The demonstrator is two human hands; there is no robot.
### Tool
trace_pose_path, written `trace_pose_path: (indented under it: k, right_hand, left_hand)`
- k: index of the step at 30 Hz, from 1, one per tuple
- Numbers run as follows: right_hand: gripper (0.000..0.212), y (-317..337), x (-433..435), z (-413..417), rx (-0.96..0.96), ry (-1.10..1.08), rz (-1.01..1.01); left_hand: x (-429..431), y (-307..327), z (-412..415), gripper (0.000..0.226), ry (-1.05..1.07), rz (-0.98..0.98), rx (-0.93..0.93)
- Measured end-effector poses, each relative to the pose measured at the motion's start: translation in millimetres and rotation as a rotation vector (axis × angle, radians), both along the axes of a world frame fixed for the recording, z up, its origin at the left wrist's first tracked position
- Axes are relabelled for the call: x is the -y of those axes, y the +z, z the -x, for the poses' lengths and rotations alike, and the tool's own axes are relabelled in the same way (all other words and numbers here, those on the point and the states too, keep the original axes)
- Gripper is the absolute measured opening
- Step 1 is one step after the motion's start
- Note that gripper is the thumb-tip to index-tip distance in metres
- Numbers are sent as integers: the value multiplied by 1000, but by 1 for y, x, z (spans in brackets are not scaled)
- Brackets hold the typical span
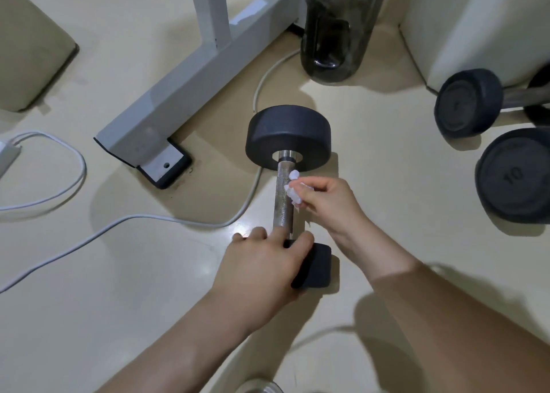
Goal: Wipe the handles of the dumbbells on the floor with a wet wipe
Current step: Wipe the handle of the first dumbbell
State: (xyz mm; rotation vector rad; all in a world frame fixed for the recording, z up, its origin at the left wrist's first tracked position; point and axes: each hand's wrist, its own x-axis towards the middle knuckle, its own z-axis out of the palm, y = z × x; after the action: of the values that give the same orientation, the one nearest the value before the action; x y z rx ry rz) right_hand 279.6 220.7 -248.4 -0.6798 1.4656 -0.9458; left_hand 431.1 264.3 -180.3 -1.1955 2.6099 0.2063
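Dumbbell (288, 136): left hand (262, 261) grips near head (317, 269) | right hand (324, 199) pinches wet wipe (293, 191) against handle (282, 211)

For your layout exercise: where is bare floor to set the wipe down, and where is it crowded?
Bare floor: between the held dumbbell and the spare dumbbells; also nearer than the white cable, beside the left hand. Crowded: around the frame foot and bottle.
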Motion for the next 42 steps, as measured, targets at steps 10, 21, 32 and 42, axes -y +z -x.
trace_pose_path:
  k: [10,21,32,42]
  right_hand:
    - [10,8,-6,24,-192,97,-57]
    - [13,16,-14,-3,-129,234,-20]
    - [15,43,12,-7,-568,868,114]
    - [27,137,25,59,225,413,-146]
  left_hand:
    - [-3,-1,36,66,-118,79,-7]
    - [-2,-4,-11,73,-15,20,-174]
    - [-4,7,-24,39,240,-334,-751]
    - [49,42,16,30,821,-976,-1399]
